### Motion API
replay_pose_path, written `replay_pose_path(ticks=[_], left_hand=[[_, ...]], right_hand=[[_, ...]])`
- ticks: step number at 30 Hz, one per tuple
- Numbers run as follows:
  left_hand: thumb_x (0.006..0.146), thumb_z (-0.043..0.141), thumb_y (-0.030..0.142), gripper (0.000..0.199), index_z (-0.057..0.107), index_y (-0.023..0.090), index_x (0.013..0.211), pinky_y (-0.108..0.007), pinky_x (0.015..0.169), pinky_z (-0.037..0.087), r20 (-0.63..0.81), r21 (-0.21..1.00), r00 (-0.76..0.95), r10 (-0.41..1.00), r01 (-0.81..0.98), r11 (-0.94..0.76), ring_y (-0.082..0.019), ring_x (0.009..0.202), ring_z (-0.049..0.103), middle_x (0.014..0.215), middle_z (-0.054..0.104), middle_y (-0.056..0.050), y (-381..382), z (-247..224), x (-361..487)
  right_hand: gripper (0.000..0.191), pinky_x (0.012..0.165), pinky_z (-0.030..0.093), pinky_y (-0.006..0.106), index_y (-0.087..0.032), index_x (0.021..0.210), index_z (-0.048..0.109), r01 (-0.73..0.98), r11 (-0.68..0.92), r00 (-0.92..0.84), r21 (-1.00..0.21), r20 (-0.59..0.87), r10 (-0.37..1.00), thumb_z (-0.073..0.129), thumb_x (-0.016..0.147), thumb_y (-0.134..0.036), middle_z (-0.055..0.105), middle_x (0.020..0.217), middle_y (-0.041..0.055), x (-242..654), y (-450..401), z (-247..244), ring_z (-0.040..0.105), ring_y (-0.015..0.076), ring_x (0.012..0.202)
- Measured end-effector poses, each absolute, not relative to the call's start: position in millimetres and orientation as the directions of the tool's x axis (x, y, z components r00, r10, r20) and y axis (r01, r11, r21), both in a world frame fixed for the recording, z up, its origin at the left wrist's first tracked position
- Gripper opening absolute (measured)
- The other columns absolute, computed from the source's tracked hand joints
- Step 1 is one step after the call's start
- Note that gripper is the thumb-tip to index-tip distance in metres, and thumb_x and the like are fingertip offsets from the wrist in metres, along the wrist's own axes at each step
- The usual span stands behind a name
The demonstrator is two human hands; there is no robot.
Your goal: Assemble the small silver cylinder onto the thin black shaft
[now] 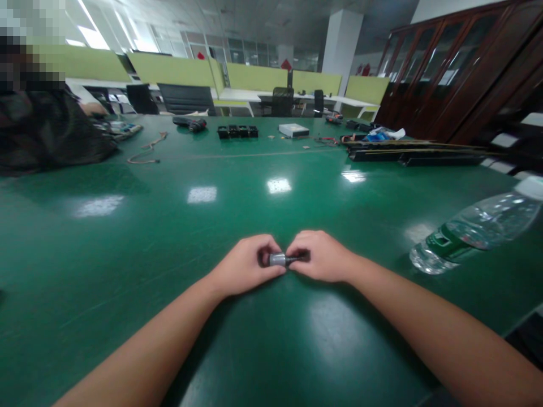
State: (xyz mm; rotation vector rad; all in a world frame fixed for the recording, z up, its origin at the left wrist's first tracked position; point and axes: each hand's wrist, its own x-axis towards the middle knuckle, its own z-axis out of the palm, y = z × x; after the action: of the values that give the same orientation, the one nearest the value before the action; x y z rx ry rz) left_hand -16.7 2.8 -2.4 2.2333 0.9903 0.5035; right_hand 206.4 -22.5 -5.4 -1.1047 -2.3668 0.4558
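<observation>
A small silver cylindrical part (278,259) with dark ends lies level between my hands, just over the green table. My left hand (250,263) is closed round its left end, thumb below and fingers above. On the other side my right hand (320,257) pinches the thin dark end (293,260) of the part. The fingertips of both hands nearly meet. Whether the silver and dark pieces are joined as one I cannot tell.
A plastic water bottle (470,232) stands to the right of my right arm. Black rails (416,152), a white box (293,130), black blocks (237,131), a power drill (189,123) and a cable (146,151) lie along the table's (169,226) far side. A person (51,124) sits at left.
</observation>
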Motion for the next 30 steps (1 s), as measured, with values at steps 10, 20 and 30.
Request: replay_pose_path(ticks=[10, 20, 30], left_hand=[[0.080, 0.070, 0.036, 0.020, 0.062, 0.018, 0.086, -0.024, 0.060, 0.042, 0.118, 0.673, 0.666, 0.737, 0.492, -0.552, -0.014, 0.066, 0.056, 0.074, 0.060, 0.001, 3.0, 0.2, -16.1], [0.079, 0.071, 0.031, 0.017, 0.064, 0.018, 0.087, -0.024, 0.062, 0.041, 0.124, 0.676, 0.662, 0.739, 0.489, -0.552, -0.014, 0.067, 0.056, 0.075, 0.060, 0.002, 2.5, 1.1, -15.4], [0.078, 0.072, 0.031, 0.017, 0.064, 0.018, 0.087, -0.024, 0.062, 0.042, 0.124, 0.675, 0.665, 0.737, 0.487, -0.554, -0.014, 0.067, 0.056, 0.075, 0.060, 0.002, 2.2, 1.6, -15.4]], right_hand=[[0.011, 0.075, 0.045, 0.027, -0.018, 0.090, 0.073, 0.589, 0.647, -0.590, -0.483, 0.290, 0.754, 0.068, 0.080, -0.019, 0.071, 0.083, 0.0040, 207.7, -21.4, -4.0, 0.061, 0.0166, 0.081], [0.010, 0.069, 0.043, 0.025, -0.017, 0.087, 0.073, 0.594, 0.644, -0.588, -0.482, 0.286, 0.756, 0.068, 0.079, -0.018, 0.069, 0.077, 0.0028, 211.5, -21.5, -3.0, 0.059, 0.0142, 0.074], [0.011, 0.070, 0.043, 0.025, -0.017, 0.086, 0.074, 0.607, 0.633, -0.595, -0.481, 0.254, 0.763, 0.069, 0.076, -0.017, 0.069, 0.079, 0.0026, 216.2, -21.0, -1.2, 0.060, 0.0140, 0.073]])
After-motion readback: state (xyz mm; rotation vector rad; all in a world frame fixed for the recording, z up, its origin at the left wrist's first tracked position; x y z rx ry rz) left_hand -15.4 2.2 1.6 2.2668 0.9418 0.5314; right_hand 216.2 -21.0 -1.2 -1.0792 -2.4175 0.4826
